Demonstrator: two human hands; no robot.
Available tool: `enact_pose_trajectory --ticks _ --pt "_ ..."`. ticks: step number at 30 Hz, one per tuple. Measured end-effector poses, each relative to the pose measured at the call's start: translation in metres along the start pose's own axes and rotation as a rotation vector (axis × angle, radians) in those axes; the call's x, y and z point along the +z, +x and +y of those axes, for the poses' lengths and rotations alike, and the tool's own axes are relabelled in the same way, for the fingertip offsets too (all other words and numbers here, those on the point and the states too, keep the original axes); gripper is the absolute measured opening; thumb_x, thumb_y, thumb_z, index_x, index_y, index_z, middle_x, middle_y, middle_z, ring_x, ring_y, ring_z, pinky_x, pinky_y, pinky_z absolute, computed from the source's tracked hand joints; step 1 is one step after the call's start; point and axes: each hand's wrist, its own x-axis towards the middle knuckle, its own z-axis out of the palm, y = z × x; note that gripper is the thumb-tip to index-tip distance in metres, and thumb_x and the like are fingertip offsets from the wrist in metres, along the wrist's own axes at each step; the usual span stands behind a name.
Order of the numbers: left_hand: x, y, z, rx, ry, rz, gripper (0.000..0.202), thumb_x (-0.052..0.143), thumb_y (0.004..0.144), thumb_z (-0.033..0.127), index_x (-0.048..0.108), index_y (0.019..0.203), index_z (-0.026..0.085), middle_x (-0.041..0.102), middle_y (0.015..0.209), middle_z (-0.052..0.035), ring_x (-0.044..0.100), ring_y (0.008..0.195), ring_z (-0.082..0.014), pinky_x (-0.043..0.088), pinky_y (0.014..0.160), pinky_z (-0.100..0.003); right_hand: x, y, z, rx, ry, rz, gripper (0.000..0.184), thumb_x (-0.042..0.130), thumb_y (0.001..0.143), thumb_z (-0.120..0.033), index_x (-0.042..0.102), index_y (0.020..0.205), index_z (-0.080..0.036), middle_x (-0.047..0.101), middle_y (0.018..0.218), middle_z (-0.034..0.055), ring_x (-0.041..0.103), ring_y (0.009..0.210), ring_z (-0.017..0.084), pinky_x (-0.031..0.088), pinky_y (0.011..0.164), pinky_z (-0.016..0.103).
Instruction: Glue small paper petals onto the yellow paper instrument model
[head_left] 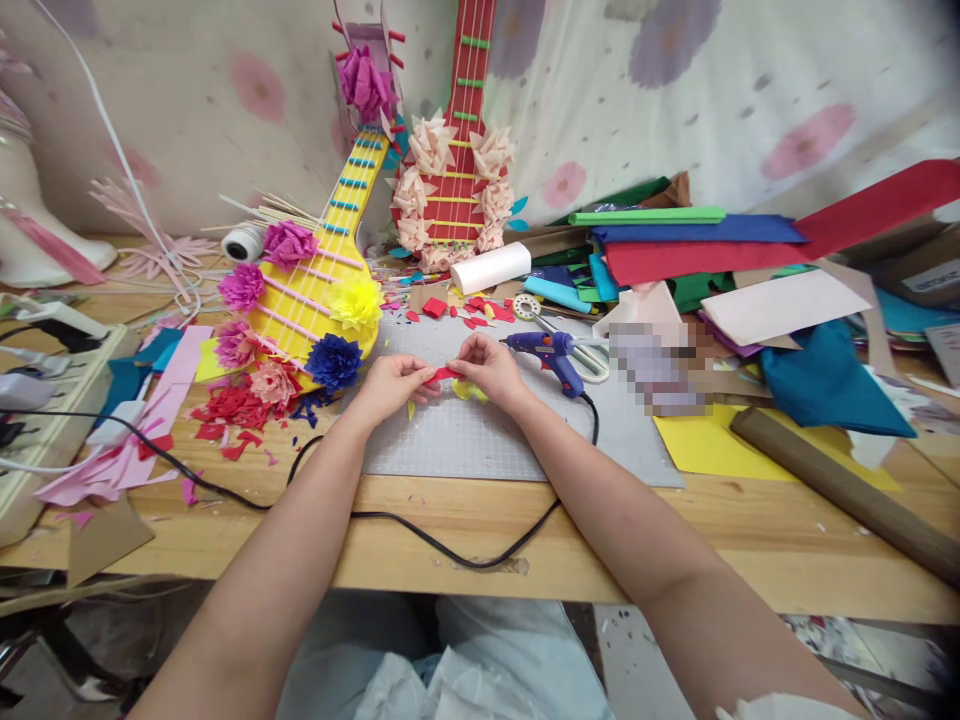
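A small strip of red paper (448,374) is pinched between my two hands over the grey cutting mat (480,450). My left hand (397,388) closes thumb and fingers on its left end. At the other end, my right hand (486,368) grips it with the fingertips. Just beneath lies a yellow paper piece (470,391), partly hidden by the right hand. A blue hot glue gun (551,352) rests right of my right hand. Left of my hands leans a yellow paper instrument (319,310) with paper flowers around its body.
Behind stands a red paper instrument (459,190) with pale flowers. Coloured paper rolls and sheets (697,235) pile up at the right, beside a brown roll (832,485). A black cord (450,550) loops across the table front. Power strips (52,420) lie at the left.
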Motion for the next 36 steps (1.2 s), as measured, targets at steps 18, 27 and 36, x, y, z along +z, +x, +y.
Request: enact_pose_trajectory --ticks 18,27,36 --pt "0.008 0.001 -0.005 0.005 -0.081 0.048 0.025 0.075 0.060 0.028 0.060 0.071 0.011 0.063 0.060 -0.0035 0.059 0.054 -0.0121 0.050 0.053 -0.026 -0.017 -0.013 -0.020 -0.038 -0.203 -0.082 0.027 0.063 0.066 -0.039 0.050 0.080 -0.020 0.060 0.078 0.0008 0.057 0.071 0.012 0.045 0.068 0.028" --pt "0.013 -0.001 0.001 -0.043 -0.252 0.112 0.018 0.073 0.062 0.018 0.060 0.071 0.010 0.062 0.066 -0.0033 0.062 0.058 -0.0131 0.050 0.049 -0.024 -0.128 -0.066 -0.090 0.346 -0.849 -0.634 0.020 0.054 0.074 -0.039 0.059 0.077 -0.020 0.061 0.070 0.0002 0.053 0.063 0.012 0.037 0.055 0.023" --pt "0.012 -0.001 0.000 0.010 -0.319 0.125 0.012 0.063 0.067 0.012 0.062 0.079 0.010 0.063 0.077 -0.0052 0.064 0.072 -0.0146 0.054 0.051 -0.024 -0.167 -0.037 -0.034 0.243 -1.436 0.094 0.021 0.049 0.078 -0.030 0.062 0.087 -0.015 0.065 0.092 0.0114 0.058 0.083 0.021 0.036 0.062 0.027"
